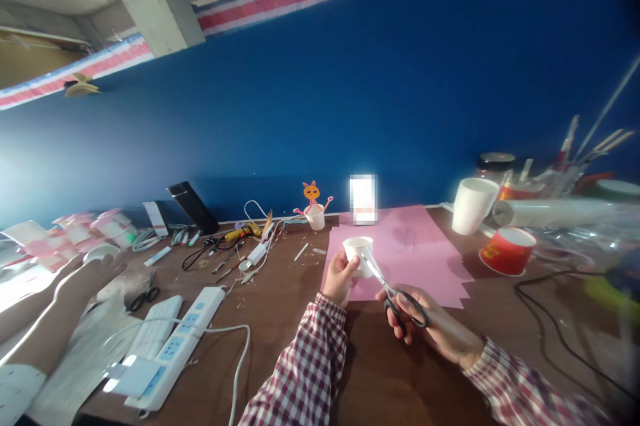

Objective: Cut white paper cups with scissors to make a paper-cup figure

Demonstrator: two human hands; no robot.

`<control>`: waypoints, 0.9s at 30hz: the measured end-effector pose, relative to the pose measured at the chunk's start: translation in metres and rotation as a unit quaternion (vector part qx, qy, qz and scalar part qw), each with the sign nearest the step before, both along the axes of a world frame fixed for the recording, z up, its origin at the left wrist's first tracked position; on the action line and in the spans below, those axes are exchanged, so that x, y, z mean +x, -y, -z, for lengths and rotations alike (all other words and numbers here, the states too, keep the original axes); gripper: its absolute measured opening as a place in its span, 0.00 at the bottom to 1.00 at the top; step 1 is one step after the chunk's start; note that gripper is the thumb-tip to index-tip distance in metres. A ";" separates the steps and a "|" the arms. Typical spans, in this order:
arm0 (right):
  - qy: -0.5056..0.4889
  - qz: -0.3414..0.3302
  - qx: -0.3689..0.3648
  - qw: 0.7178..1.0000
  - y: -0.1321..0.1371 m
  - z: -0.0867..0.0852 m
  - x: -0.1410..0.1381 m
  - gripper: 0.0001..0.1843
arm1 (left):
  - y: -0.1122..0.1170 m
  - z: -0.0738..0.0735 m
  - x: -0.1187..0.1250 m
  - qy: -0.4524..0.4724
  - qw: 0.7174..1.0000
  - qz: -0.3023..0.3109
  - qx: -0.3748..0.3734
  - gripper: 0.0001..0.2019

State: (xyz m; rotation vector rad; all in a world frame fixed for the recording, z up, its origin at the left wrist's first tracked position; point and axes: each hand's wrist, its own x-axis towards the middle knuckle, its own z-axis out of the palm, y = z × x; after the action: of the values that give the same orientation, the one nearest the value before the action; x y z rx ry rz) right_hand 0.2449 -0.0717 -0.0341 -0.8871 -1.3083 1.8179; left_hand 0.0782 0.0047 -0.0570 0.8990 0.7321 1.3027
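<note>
My left hand [339, 277] grips a small white paper cup [356, 248] from its left side, thumb on the outside of the wall. In my right hand [411, 315] is a pair of scissors [379, 272], with fingers through the black handles. The blades lie against the cup's right side near the rim; whether they bite into the paper I cannot tell. Under and behind the cup, pink paper sheets [410, 239] lie stacked on the brown table [280, 339]. Behind stands another white cup [315, 217] with an orange paper cat figure [311, 193] in it.
At left are a white power strip [187, 339] with cables and a co-worker's arms [65, 306]. A black box [193, 207] leans at the back. On the right stand a tall white cup [473, 206], a red paper bowl [507, 251] and a clear roll [550, 213].
</note>
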 end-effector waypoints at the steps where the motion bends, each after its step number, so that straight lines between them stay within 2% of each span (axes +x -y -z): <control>1: 0.001 -0.001 -0.001 1.000 0.000 0.000 0.000 0.22 | 0.000 0.000 0.000 0.004 1.000 0.005 0.005 0.23; 12: 0.001 0.007 -0.009 1.000 0.001 -0.001 -0.001 0.24 | -0.006 0.011 -0.003 -0.010 1.000 0.016 0.006 0.24; 23: -0.031 0.008 -0.014 0.999 0.001 0.000 0.000 0.23 | -0.001 0.002 0.001 -0.016 1.000 -0.018 0.006 0.23; 27: -0.023 0.009 -0.023 0.999 0.001 0.000 0.000 0.24 | -0.002 0.005 0.000 -0.062 0.998 -0.022 -0.020 0.24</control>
State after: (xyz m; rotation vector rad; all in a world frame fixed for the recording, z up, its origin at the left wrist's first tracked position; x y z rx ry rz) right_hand 0.2452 -0.0723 -0.0342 -0.8730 -1.2301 1.8500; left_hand 0.0784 0.0068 -0.0617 0.9424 0.8766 1.2757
